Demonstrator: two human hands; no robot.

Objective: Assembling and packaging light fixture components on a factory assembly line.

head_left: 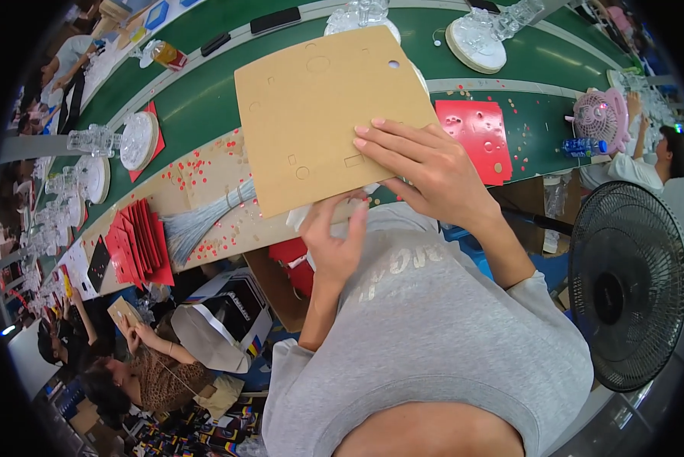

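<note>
A tan cardboard sheet (319, 114) with small die-cut outlines and one round hole near its far right corner is tilted above the bench. My right hand (433, 164) grips it at the near right, fingers stretched across its face and the thumb by the lower edge. Just below that edge is my left hand (334, 236), its thumb and forefinger closed together. What they pinch, if anything, is too small to make out. Whitish plastic shows in part beside the left hand under the sheet.
A red card stack (475, 141) lies right, folded red cards (138, 244) and a bundle of clear ties (205, 221) left. Red and tan punched bits litter the bench. Glass pieces on round bases (475, 46) stand behind. A black fan (627, 286) is close at right; others work nearby.
</note>
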